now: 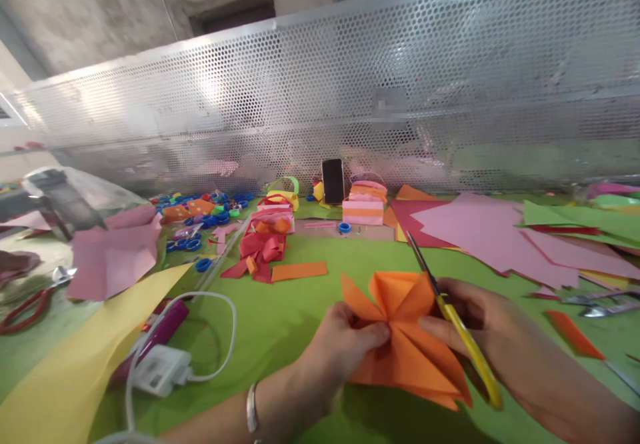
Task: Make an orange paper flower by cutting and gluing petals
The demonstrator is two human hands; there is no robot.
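left hand (336, 345): 1 orange paper (404, 347); right hand (495, 321): same paper, 1 scissors (461, 333)

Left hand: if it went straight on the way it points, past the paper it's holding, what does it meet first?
Probably the right hand with the yellow-handled scissors, just beyond the orange paper; depth is unclear, so it might pass either side.

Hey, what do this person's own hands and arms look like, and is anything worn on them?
The left hand is bare, with a narrow, shiny silver-coloured bracelet at the wrist. The right hand is bare too, no bracelet showing. No sleeve shows on either arm.
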